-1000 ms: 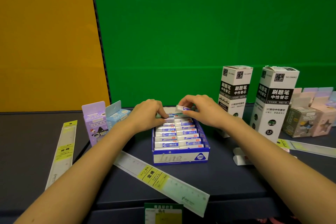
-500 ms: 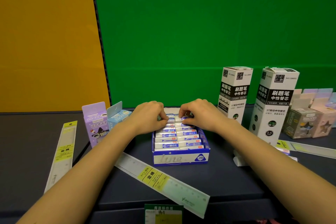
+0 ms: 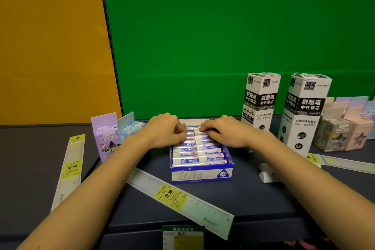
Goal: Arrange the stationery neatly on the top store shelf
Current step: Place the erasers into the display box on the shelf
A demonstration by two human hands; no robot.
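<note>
An open blue eraser box (image 3: 194, 175) marked 2B stands on the dark shelf (image 3: 253, 199), holding two columns of white-and-blue erasers (image 3: 185, 149). Both my hands rest over its back rows. My left hand (image 3: 162, 130) pinches the rear eraser of the left column with curled fingers. My right hand (image 3: 225, 131) has its fingertips closed on the rear eraser of the right column. The two hands nearly touch and hide the back of the box.
A packaged ruler (image 3: 178, 197) lies diagonally in front of the box, another ruler (image 3: 70, 168) at the left and a third ruler (image 3: 345, 163) at the right. Purple (image 3: 105, 136) and light-blue (image 3: 128, 128) packets stand left. Two tall refill boxes (image 3: 260, 101), small cartons (image 3: 334, 134) and a loose eraser (image 3: 267, 174) sit right.
My right hand has lowered the eraser it held above the box into the back of the right column. My left hand has shifted slightly toward it.
</note>
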